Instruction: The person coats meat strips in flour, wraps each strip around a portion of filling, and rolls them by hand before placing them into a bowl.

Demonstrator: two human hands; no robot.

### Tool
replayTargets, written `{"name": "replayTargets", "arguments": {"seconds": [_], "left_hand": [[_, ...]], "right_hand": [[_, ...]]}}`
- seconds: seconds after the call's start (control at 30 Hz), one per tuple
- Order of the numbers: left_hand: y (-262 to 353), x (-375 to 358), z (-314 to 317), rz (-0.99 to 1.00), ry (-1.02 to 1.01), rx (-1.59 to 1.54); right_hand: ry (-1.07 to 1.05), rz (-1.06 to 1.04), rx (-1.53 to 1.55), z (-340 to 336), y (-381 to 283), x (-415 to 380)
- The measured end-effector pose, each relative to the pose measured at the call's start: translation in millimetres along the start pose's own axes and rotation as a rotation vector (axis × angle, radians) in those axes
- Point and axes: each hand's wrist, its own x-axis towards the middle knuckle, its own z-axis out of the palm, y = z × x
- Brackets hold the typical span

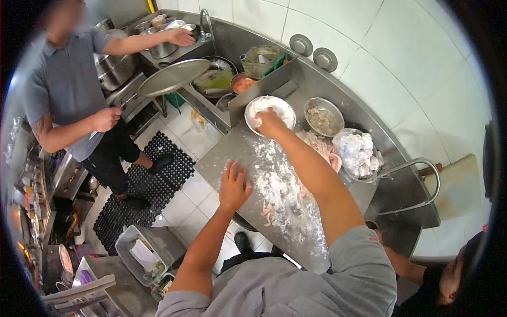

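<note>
My right hand [270, 122] reaches into a white bowl [290, 111] of white powder that looks like flour [259, 107]. Its fingers are bunched together in the powder, and their tips are partly hidden. My left hand [233, 186] rests on the near-left edge of the steel table [227, 153], fingers stretched out and holding nothing. Loose flour [277, 185] is scattered over the tabletop, with a small pale pink strip [268, 213] lying in it. Beyond my right forearm lie pale, fleshy pieces [325, 149], partly covered by the arm.
A metal bowl [324, 117] with greyish contents and a plastic bag [355, 150] of white stuff stand along the back. A curved metal rail [436, 182] rises at right. At left, a co-worker [74, 90] holds a large pan [174, 77] near a running faucet [204, 25]. Another person [449, 280] is at lower right.
</note>
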Motion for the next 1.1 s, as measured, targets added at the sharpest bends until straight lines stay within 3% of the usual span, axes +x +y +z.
{"name": "replayTargets", "arguments": {"seconds": [0.03,0.13,0.23,0.33,0.43,0.53,0.63,0.73,0.77,0.9,1.0,1.03,1.1], "left_hand": [[-1.2,1.3,0.5,0.005,0.017,0.002],[-1.4,-1.1,2.4,0.011,0.047,0.002],[-1.0,-3.0,2.1,0.003,0.032,0.010],[-2.4,-1.4,2.4,-0.004,0.001,0.031],[-0.8,-1.8,2.2,0.009,0.021,0.020],[-2.1,-3.2,4.7,0.032,0.063,0.011],[-3.6,-2.4,5.8,0.030,0.065,0.014],[-3.3,-3.0,7.9,0.019,0.059,0.004],[-4.0,-1.4,8.6,0.017,0.063,0.006],[-3.6,-2.1,7.7,0.001,0.070,-0.013],[-1.6,-1.5,4.7,0.007,0.075,-0.027],[-0.4,-0.2,4.4,0.006,0.074,-0.025],[-0.2,-0.7,3.1,0.003,0.069,-0.018]], "right_hand": [[0.040,0.005,0.066,-0.1,6.5,0.6],[-0.095,0.120,0.637,-10.8,32.0,6.9],[0.058,0.008,-0.027,24.3,68.9,14.0],[0.020,-0.032,-0.234,-5.8,26.7,-8.6],[-0.064,0.025,-0.251,-32.5,-2.9,-26.1],[-0.121,0.063,0.000,-31.0,18.6,-10.9],[-0.002,0.013,0.254,-16.3,48.7,1.5],[-0.043,-0.053,0.036,-16.1,38.3,-0.7],[-0.113,0.060,-0.095,-19.3,25.0,-12.8],[-0.074,0.098,-0.189,-21.1,14.1,-17.8],[-0.068,-0.070,0.235,-27.3,37.8,-2.0],[0.046,-0.070,0.283,-24.8,45.2,-1.4],[0.090,0.068,0.099,-31.4,39.6,-1.4]]}}
